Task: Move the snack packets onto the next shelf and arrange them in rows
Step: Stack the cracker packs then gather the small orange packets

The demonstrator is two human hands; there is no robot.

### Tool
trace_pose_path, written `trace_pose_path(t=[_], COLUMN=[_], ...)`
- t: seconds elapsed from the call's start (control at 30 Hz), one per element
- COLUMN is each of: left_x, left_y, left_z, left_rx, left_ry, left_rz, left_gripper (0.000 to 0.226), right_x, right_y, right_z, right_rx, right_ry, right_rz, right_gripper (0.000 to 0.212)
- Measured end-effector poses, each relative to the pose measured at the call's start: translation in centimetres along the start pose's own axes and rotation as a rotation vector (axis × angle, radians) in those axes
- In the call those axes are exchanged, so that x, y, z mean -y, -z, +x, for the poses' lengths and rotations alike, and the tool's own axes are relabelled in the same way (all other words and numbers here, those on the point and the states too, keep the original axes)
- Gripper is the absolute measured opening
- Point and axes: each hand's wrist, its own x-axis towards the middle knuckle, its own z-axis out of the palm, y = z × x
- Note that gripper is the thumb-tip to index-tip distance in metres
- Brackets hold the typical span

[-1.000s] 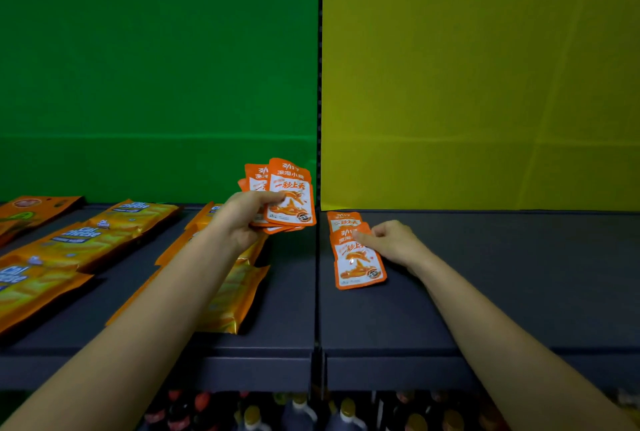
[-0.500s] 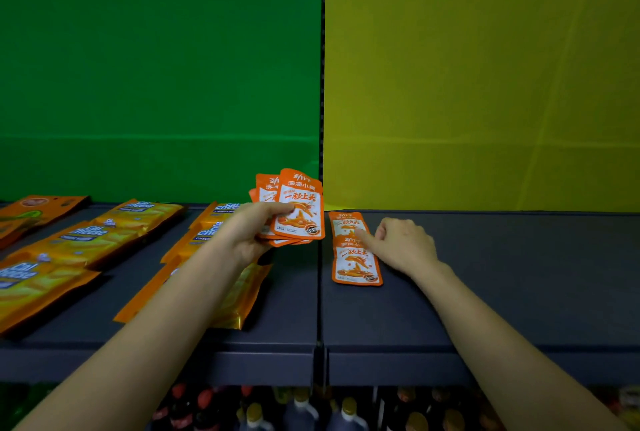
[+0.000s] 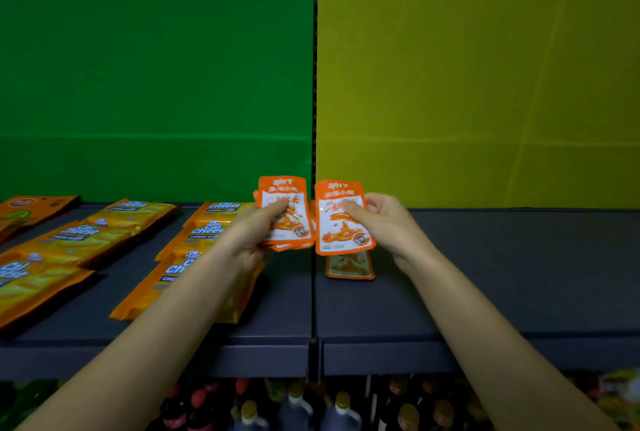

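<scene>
Left hand (image 3: 249,240): front of the stack of snack packets (image 3: 294,226) covers the rest, so no count can be made. Right hand (image 3: 391,226): fingers (image 3: 375,202) mostly behind the single snack packet (image 3: 343,226), which hides the upper part of the lying packet (image 3: 349,269). Small print illegible. Left forearm (image 3: 166,319) covers part of the Cal Cheese packs (image 3: 204,233). Bottles (image 3: 294,410) are dim, blurred and cut by the bottom edge. The blurred item (image 3: 620,392) at lower right can't be identified.

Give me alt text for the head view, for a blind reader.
Two bare hands hold orange snack packets: the left hand grips a fanned stack, the right hand pinches a single packet. On the yellow-backed right shelf lies a flat packet; Cal Cheese packs lie in rows on the green-backed left shelf.
</scene>
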Motion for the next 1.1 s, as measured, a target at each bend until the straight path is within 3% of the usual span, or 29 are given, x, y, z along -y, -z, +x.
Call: trace_pose_path(t=[0.13,0.23,0.6,0.83,0.97,1.1], left_x=[-0.6,-0.7,-0.9,-0.9,-0.6,-0.2], left_y=[1.4,1.4,0.3,0.4,0.0,-2.0], left_z=[0.5,0.6,0.1,0.4,0.7,0.6], left_rx=[-0.081,-0.072,0.001,0.039,0.078,0.139], left_ry=[-0.020,0.003,0.037,0.048,0.049,0.036], left_rz=[0.020,0.055,0.030,0.027,0.038,0.058], left_gripper=[0.018,0.014,0.016,0.016,0.016,0.016], right_x=[-1.4,-3.1,-3.5,-3.1,-2.5,-1.5], right_y=[2.0,1.6,0.1,0.1,0.8,1.7], right_z=[-4.3,-5.9,-6.5,-6.4,-6.2,-4.9], right_rx=[0.039,0.047,-0.031,-0.021,-0.081,-0.205], right_ry=[-0.050,-0.142,-0.130,-0.138,-0.139,-0.028], right_rz=[-0.013,-0.124,-0.767,-0.864,-0.966,-0.730], right_gripper=[0.006,0.025,0.039,0.043,0.056,0.057])
